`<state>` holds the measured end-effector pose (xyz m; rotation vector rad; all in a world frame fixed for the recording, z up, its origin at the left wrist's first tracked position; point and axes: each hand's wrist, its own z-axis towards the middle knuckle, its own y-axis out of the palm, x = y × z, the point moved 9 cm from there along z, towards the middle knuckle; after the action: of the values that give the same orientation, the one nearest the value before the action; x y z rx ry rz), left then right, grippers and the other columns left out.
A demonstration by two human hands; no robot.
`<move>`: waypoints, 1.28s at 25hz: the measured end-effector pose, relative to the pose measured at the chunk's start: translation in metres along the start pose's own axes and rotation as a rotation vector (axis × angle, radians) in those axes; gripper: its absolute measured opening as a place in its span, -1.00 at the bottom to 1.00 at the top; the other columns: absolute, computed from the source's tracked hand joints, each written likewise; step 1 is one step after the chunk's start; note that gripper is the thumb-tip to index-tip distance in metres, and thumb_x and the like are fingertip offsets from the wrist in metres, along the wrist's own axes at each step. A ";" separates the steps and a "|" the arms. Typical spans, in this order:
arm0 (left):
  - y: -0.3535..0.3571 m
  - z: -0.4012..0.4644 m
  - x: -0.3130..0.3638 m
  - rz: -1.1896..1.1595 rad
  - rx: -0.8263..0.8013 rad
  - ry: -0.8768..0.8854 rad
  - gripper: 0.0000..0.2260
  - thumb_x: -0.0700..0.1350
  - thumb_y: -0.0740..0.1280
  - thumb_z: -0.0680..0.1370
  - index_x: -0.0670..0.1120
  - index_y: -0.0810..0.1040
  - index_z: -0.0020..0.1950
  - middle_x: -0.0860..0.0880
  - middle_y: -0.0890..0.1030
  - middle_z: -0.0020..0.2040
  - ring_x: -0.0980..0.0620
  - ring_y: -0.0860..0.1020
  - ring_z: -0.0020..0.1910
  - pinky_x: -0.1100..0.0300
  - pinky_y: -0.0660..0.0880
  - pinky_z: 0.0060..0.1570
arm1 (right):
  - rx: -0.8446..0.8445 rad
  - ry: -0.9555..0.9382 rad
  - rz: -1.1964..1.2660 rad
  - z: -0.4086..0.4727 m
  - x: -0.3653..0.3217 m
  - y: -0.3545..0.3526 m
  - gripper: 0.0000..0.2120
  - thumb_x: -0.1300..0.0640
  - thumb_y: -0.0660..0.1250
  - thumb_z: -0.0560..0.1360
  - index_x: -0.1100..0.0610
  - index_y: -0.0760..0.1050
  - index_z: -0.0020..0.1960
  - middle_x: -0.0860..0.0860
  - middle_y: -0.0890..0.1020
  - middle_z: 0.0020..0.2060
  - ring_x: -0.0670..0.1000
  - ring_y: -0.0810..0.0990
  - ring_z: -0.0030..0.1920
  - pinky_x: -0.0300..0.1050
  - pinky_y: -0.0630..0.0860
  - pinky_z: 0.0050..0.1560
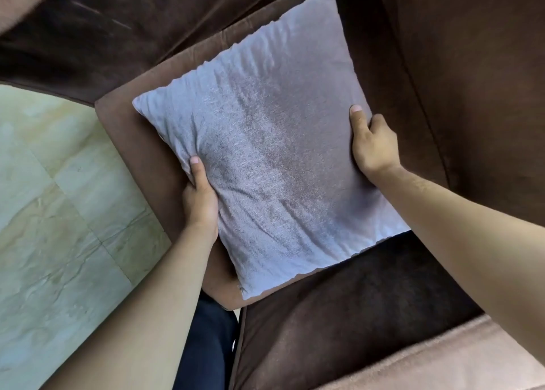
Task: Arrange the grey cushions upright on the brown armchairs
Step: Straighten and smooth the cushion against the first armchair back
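Observation:
A square grey cushion (265, 141) fills the middle of the view, held over the seat of a brown armchair (124, 115). My left hand (200, 195) grips its left edge, thumb on the front face. On the opposite edge my right hand (371, 144) holds it the same way. The cushion's face is turned toward me and tilted; its far corner lies near the dark brown backrest (460, 65). Whether its lower edge touches the seat is hidden.
The armchair's dark armrest (88, 35) runs along the top left, and another armrest (368, 316) lies at the bottom right. Pale marbled floor tiles (53, 212) cover the left side. My dark trouser leg (206, 345) stands against the seat's front edge.

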<state>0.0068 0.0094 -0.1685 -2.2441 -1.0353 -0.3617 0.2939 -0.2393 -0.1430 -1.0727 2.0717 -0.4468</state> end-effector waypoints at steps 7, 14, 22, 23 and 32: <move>0.029 -0.054 0.035 -0.380 -0.270 -0.066 -0.47 0.29 0.02 0.68 0.06 0.59 0.40 -0.02 0.69 0.32 -0.02 0.61 0.34 0.02 0.52 0.33 | 0.104 -0.246 0.058 -0.069 -0.060 -0.094 -0.56 -0.14 0.18 0.67 0.13 0.24 -0.24 -0.04 0.42 -0.37 -0.06 0.37 -0.35 -0.07 0.27 -0.21; 0.177 -0.128 0.065 -0.440 -0.500 -0.218 -0.40 0.29 0.00 0.67 -0.04 0.60 0.41 -0.15 0.68 0.31 -0.14 0.61 0.32 -0.06 0.49 0.42 | 0.490 -0.514 -0.180 -0.146 -0.121 -0.242 -0.63 -0.13 0.20 0.66 0.16 0.32 -0.11 -0.05 0.40 -0.39 0.09 0.34 -0.35 -0.09 0.10 -0.25; 0.214 -0.125 0.040 -0.027 -0.623 -0.286 -0.47 0.24 0.17 0.68 -0.08 0.45 0.49 -0.17 0.61 0.35 -0.20 0.59 0.32 -0.21 0.51 0.35 | 0.500 -0.408 -0.210 -0.103 -0.077 -0.242 -0.66 -0.18 0.23 0.62 0.08 0.45 0.17 0.02 0.63 0.04 0.15 0.58 0.05 0.10 0.49 0.08; 0.202 -0.122 0.041 0.022 -0.608 -0.265 -0.48 0.21 0.17 0.69 -0.11 0.44 0.50 -0.21 0.61 0.35 -0.23 0.59 0.32 -0.23 0.51 0.35 | 0.513 -0.396 -0.169 -0.104 -0.075 -0.243 -0.64 -0.18 0.23 0.62 0.09 0.46 0.21 0.01 0.63 0.06 0.12 0.58 0.08 0.07 0.50 0.11; 0.180 -0.265 0.224 0.606 -0.426 1.491 -0.83 -0.29 0.32 0.58 -0.18 0.64 0.14 -0.09 0.66 -0.01 -0.13 0.61 -0.03 -0.04 0.56 0.06 | 0.608 -0.455 -0.213 -0.146 -0.052 -0.246 -0.69 -0.02 0.35 0.59 0.17 0.52 0.20 0.12 0.54 0.05 0.16 0.49 0.03 0.09 0.44 0.13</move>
<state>0.2929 -0.1201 0.0640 -1.6802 0.5192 -1.6742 0.3379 -0.3468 0.1234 -0.9127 1.3028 -0.7936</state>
